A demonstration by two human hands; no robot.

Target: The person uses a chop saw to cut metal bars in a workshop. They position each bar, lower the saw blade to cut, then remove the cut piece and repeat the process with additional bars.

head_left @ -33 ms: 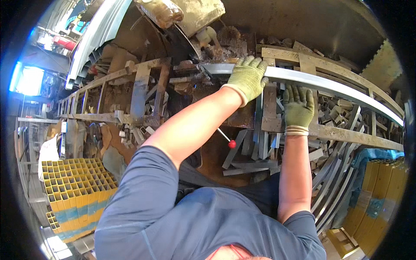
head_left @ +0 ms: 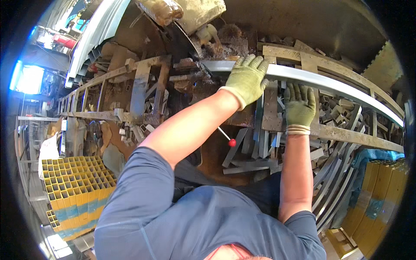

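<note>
A long silvery metal bar (head_left: 329,82) runs from the middle toward the far right, its left end beside the dark edge of a disc-like blade (head_left: 186,40). My left hand (head_left: 246,81), in an olive work glove, lies across the bar near that end. Its fingers are stretched flat over the top, with the thumb on the near side. My right hand (head_left: 299,105), gloved alike, has its fingers extended and slightly apart, fingertips at the bar's near edge. The bar hides whatever lies beneath it. Nearer to me, a lever with a red ball knob (head_left: 232,142) sticks out.
A worn ladder-like metal frame (head_left: 336,132) supports the work area, with cut tube offcuts (head_left: 338,110) scattered inside. Loose bars (head_left: 251,167) lie below. Stacked yellow square tubes (head_left: 76,186) stand at left, and a yellow bundle (head_left: 377,201) at right. Long profiles (head_left: 95,39) rise at far left.
My left hand and forearm have shifted very slightly to the left. My right hand stays almost in place beside the bar.
</note>
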